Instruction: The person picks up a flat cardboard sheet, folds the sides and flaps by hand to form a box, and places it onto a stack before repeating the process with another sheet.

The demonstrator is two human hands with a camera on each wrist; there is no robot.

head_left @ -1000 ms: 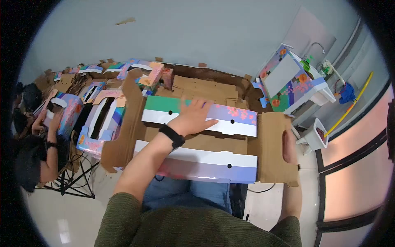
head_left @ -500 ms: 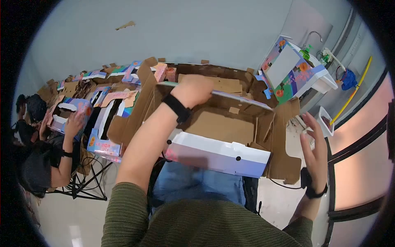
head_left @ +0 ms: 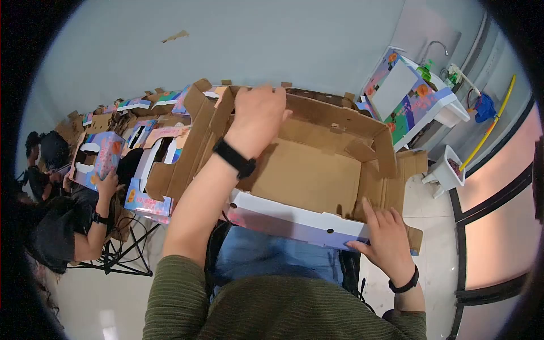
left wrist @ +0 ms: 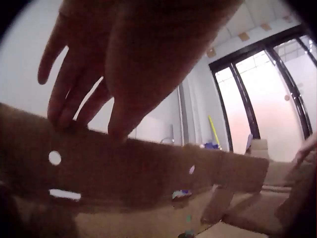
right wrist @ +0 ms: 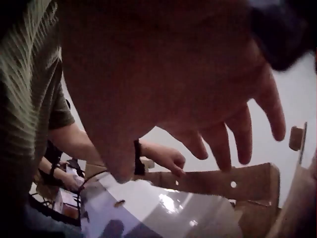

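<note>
An open-topped cardboard box (head_left: 306, 175), brown inside, lies in front of the person's body; its near wall is white and purple outside. At the far wall's top edge, the left hand (head_left: 258, 116) grips the cardboard, thumb on the inner side. The left wrist view shows those fingers (left wrist: 64, 106) along the brown wall (left wrist: 119, 173). Over the near right corner is the right hand (head_left: 390, 241), fingers extended toward the inside and thumb by the near wall. In the right wrist view, this hand (right wrist: 183, 89) has spread fingers above the glossy wall (right wrist: 163, 208).
Printed boxes (head_left: 150, 195) stand to the left, where another person's hand (head_left: 106, 186) holds a box (head_left: 102, 158). At the right are a sink (head_left: 450, 107) with a printed box in front, a white basin (head_left: 446, 173) and a yellow pole (head_left: 490, 130).
The far wall has tilted up and back, exposing more of the box's inside. The left hand moved from the printed panel to its edge; the right hand left the end flap and came to the near corner.
</note>
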